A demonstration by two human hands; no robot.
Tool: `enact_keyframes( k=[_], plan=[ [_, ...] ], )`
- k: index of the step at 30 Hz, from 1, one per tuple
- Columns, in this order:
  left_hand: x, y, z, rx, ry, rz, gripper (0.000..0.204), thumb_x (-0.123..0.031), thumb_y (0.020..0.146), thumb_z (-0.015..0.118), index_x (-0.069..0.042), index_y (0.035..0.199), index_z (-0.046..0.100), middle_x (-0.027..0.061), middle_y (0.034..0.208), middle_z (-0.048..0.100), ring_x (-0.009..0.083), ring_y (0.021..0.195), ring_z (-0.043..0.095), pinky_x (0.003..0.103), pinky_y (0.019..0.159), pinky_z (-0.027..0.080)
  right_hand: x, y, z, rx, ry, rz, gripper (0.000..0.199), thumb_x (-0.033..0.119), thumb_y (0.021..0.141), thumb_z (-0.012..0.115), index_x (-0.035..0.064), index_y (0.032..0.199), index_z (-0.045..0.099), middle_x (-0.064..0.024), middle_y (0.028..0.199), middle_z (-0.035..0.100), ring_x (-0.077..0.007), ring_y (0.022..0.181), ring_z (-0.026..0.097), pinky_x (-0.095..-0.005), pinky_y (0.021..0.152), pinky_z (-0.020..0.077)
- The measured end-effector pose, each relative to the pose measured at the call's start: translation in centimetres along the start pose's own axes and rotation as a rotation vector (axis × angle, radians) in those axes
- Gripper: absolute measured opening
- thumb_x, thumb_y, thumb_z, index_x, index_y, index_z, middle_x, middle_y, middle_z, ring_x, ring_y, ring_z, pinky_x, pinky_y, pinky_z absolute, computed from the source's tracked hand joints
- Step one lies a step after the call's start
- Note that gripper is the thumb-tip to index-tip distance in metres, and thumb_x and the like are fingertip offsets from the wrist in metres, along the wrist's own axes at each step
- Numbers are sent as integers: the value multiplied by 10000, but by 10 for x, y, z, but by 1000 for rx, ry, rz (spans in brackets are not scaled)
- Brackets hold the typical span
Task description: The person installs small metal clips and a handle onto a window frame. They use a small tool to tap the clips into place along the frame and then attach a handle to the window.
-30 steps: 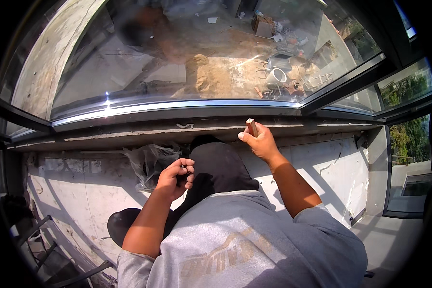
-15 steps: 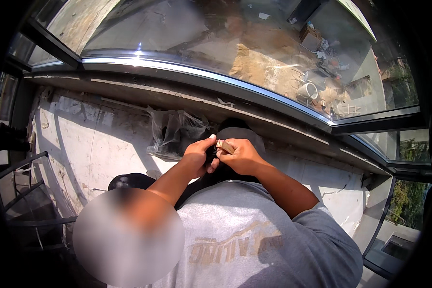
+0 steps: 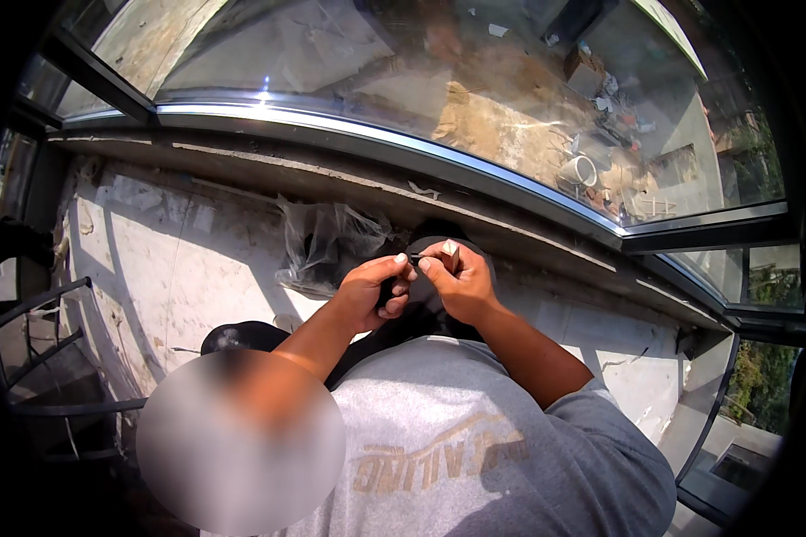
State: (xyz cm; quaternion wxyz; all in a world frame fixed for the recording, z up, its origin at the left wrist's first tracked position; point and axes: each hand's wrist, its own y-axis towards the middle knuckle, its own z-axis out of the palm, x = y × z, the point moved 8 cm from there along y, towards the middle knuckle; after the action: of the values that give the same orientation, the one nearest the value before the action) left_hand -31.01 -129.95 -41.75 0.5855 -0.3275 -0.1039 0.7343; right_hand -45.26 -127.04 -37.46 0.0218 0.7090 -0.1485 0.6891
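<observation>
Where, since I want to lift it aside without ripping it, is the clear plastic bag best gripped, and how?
Gather the clear plastic bag by its loose left part, in a bunch, probably from above and the person's side: it lies limp and crumpled, and the ledge crowds its far side. The left hand is nearer.

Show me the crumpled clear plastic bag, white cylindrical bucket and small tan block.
Crumpled clear plastic bag [image 3: 318,239], head view: middle film.
White cylindrical bucket [image 3: 570,171], head view: outer wall.
Small tan block [image 3: 451,249], head view: pale upper end.
</observation>
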Motion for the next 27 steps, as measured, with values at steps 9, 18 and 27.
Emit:
enact_keyframes(
  k=[9, 18, 27],
  plan=[
    [-46, 18, -24, -301, 131, 180, 208, -211, 1010, 644, -97, 864, 550, 5, 691, 487, 122, 485, 455, 269, 422, 288, 23, 6, -18, -43, -270, -227, 304, 109, 904, 773, 25, 1189, 705, 6, 686, 510, -90, 604, 448, -259, 599, 438],
    [-182, 101, -37, -708, 319, 537, 237, -240, 976, 674, -98, 827, 556, -11, 661, 462, 127, 489, 441, 310, 445, 301, -9, 1, -42, -35, -362, -197, 160, 142, 928, 751, 6, 1002, 711, 29, 720, 608, -45, 651, 507, -231, 613, 440],
    [-179, 110, -40, -695, 390, 497, 224, -202, 935, 730, -30, 851, 614, 13, 643, 515, 123, 460, 450, 312, 422, 317, -45, -4, -47, -51, -269, -109, 168, 144, 912, 758, 6, 995, 709, -17, 755, 634, -99, 673, 552, -268, 642, 477]
  ],
)
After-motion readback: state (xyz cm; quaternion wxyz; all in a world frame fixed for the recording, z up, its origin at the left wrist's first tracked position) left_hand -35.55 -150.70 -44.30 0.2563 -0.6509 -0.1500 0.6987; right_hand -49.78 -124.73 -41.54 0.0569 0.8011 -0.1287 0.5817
